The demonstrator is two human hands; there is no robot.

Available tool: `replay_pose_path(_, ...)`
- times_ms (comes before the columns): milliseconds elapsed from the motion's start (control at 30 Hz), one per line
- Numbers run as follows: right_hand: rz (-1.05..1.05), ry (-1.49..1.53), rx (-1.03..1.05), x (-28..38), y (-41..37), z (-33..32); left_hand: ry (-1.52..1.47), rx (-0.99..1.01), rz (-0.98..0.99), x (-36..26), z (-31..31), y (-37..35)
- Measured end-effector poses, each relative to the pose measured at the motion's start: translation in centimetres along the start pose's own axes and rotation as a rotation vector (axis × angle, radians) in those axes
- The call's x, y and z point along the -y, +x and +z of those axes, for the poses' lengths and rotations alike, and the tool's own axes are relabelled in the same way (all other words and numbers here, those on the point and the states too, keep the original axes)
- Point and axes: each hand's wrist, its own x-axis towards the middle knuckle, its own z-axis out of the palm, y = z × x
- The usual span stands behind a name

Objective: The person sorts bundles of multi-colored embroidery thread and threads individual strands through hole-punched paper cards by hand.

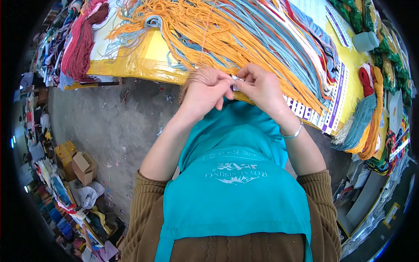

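Note:
My left hand and my right hand meet at the table's near edge, fingertips pinched close together. Between them shows a small piece of white and purple card, its far part hidden by the fingers. Whether a thread is also pinched there is too small to tell. Just beyond the hands lie long orange threads and light blue threads, spread across the table. A white card strip with holes lies under the thread ends, right of my right hand.
Yellow tape covers the table edge. Dark red yarn hangs at the left. A pale jar and blue-grey yarn bundles are at the right. Cardboard boxes stand on the floor at lower left.

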Motion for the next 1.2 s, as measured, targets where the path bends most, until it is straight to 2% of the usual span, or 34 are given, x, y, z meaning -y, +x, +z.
replay_pose_path(67,0.027,-0.043,0.005,0.2,0.1,0.0,-0.03,0.154,-0.045,-0.6,0.5,-0.3)
replay_pose_path(167,0.085,0.084,-0.017,-0.4,0.5,0.2,-0.181,0.141,-0.156,-1.0,-0.2,0.1)
replay_pose_path(233,0.094,0.282,-0.048,-1.1,1.0,0.5,-0.069,0.128,-0.112,-1.1,-0.2,0.7)
replay_pose_path(300,0.125,0.353,0.043,-0.9,1.0,-0.3,0.093,0.163,-0.095,-1.7,0.0,1.1)
replay_pose_path(400,0.129,0.504,0.126,-0.7,0.9,-1.0,0.264,0.196,0.153,0.2,0.8,2.3)
replay_pose_path(500,0.114,0.555,0.121,-0.6,0.8,-0.9,0.427,0.229,0.199,-0.1,0.1,2.9)
replay_pose_path(600,0.119,0.524,0.114,-0.7,0.9,-1.0,-0.061,0.259,-0.195,-1.0,-0.9,2.7)
replay_pose_path(700,0.145,0.452,0.131,-0.3,1.0,-1.2,-0.637,0.391,-0.354,-0.7,-3.3,2.7)
replay_pose_path(833,0.141,0.335,0.104,-0.3,1.0,-0.9,-0.562,0.294,-0.331,-1.9,-5.0,1.7)
replay_pose_path(967,0.137,0.321,0.101,-0.7,1.1,-0.8,-0.542,0.358,-0.249,-2.0,-6.0,1.4)
replay_pose_path(1200,0.143,0.257,0.092,-0.3,1.0,-0.8,-0.569,0.259,-0.279,-1.8,-6.2,1.2)
